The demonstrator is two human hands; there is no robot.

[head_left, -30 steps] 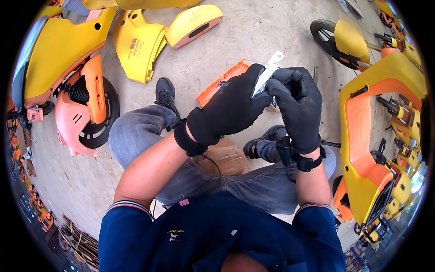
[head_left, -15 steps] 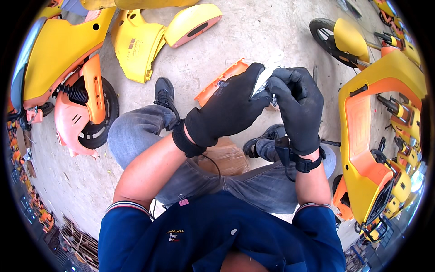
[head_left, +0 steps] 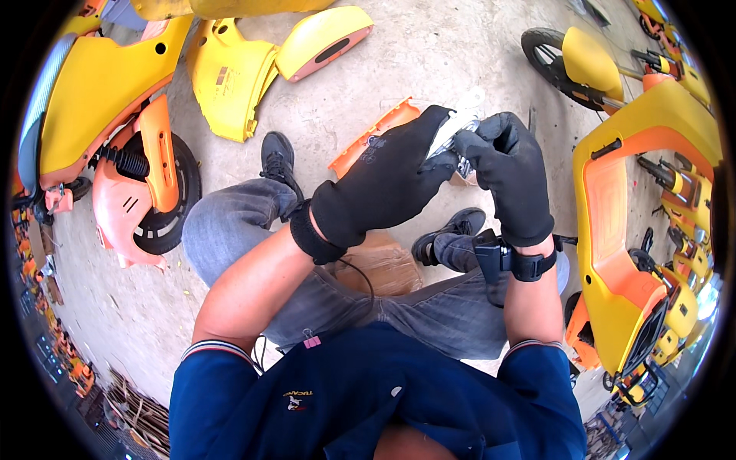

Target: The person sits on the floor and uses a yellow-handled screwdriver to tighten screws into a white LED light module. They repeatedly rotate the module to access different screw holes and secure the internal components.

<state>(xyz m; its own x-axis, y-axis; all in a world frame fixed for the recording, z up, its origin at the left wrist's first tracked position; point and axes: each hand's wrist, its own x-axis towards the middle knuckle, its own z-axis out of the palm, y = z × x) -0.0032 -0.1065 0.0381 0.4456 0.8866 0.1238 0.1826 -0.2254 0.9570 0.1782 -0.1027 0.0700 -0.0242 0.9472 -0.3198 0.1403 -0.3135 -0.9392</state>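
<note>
In my black-gloved left hand (head_left: 387, 172) is a crinkled, whitish, partly see-through bag (head_left: 452, 134), gripped between thumb and fingers with its top sticking out beyond them. Shiny grey bits show at its lower edge, too small to name. My right hand (head_left: 507, 180), gloved in black too, has its thumb and index finger pinched at the bag's right side. Both hands are close together above the floor, past my knees. The left fingers are largely hidden behind the glove's back.
An orange plastic panel (head_left: 389, 120) lies beyond my left hand. Between my legs sits a tape-wrapped cardboard box (head_left: 383, 264). Yellow body panels (head_left: 230, 80) lie farther off. A yellow-orange scooter (head_left: 100, 107) stands at left, and a yellow-orange frame (head_left: 606, 199) at right.
My right hand has shifted slightly, its wrist moving a little to the right, with the fingers still at the bag. More of the bag shows between the hands. The left hand is almost unmoved.
</note>
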